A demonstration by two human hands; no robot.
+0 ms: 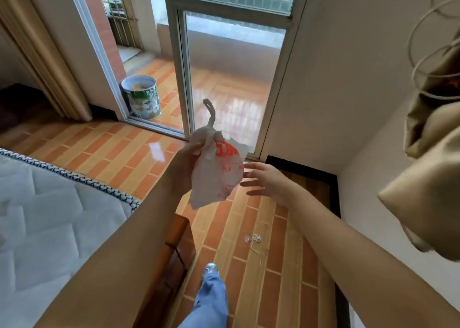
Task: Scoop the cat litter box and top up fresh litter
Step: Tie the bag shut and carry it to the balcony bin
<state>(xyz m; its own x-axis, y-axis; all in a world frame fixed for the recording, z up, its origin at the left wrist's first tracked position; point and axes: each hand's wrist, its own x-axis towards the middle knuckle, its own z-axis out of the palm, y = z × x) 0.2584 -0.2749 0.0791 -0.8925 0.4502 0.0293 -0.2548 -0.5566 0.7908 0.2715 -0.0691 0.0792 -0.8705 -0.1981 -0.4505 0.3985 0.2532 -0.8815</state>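
Your left hand [189, 153] grips the knotted white plastic bag with red print [219, 171], right hand [266, 181] splayed empty; scooping looks done, no litter box in view, top-up seemingly outstanding.

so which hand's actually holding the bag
The left hand: its fingers are closed around the knotted neck of the white plastic bag. The right hand is open, fingers spread beside the bag.
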